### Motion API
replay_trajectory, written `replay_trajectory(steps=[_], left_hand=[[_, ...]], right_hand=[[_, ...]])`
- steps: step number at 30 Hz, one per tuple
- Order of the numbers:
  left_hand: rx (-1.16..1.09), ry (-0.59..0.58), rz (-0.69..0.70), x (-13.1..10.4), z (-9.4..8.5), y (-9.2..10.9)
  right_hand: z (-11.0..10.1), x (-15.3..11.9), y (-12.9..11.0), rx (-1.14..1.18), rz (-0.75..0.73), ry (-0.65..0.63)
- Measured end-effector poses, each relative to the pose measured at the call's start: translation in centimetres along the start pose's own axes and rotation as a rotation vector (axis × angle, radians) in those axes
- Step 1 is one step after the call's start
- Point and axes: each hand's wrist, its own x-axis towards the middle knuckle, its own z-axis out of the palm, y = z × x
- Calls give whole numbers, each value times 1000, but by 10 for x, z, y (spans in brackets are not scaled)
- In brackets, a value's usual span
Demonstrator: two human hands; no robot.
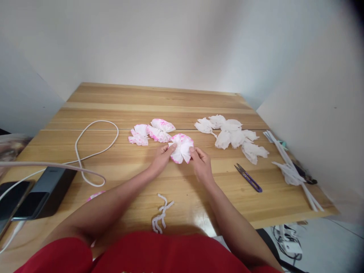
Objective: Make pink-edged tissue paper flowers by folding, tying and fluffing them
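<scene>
Between my two hands is a white tissue paper flower (182,148) with pink-tinged edges, held just above the table. My left hand (163,156) pinches its left side, thumb on top. On the right side, my right hand (201,161) grips the edge between thumb and fingers. Just behind lie more pink-edged tissue flowers (160,131), bunched at their middles. Several plain white tissue pieces (231,132) rest farther right. Short fuzzy white pipe cleaner pieces (163,214) lie near my body.
Purple-handled thread snips (248,177) lie to the right on the wooden table (142,96). White strips (294,170) run along the right edge. At left are a looped white cable (116,132), a dark box (58,185) and a phone (14,201).
</scene>
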Motion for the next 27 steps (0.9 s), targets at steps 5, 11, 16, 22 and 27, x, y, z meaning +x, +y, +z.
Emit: replay_trajectory(steps=[5, 11, 16, 22, 27], left_hand=[[-176, 75, -59, 6, -4, -3], [-271, 109, -92, 8, -4, -3], [-181, 80, -65, 6, -4, 0], [-16, -143, 53, -1, -2, 6], [47, -232, 64, -5, 1, 9]], right_hand=[[-6, 1, -6, 36, -88, 3], [-7, -4, -10, -167, -192, 35], [-6, -4, -6, -426, -453, 2], [-3, -4, -1, -599, -535, -8], [-3, -3, 1, -657, -595, -45]])
